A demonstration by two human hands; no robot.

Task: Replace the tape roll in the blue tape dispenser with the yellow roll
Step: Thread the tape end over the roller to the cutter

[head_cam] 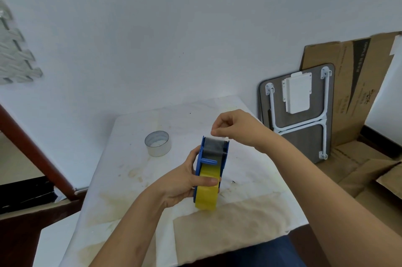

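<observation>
The blue tape dispenser (225,159) is held upright above the white table (134,164), with the yellow roll (206,196) seated in its lower half. My left hand (185,181) grips the dispenser and roll, thumb across the yellow tape. My right hand (233,128) is above the dispenser's far end, thumb and finger pinched on the tape's free end, which stretches over the dark roller. A clear, nearly transparent tape roll (158,143) stands on the table to the left, apart from both hands.
A folded lap table (298,114) with white legs leans on the wall at right, with flattened cardboard (359,83) behind and below it. A brown wooden rail (32,149) runs at the left. The stained table's near edge is close to my body.
</observation>
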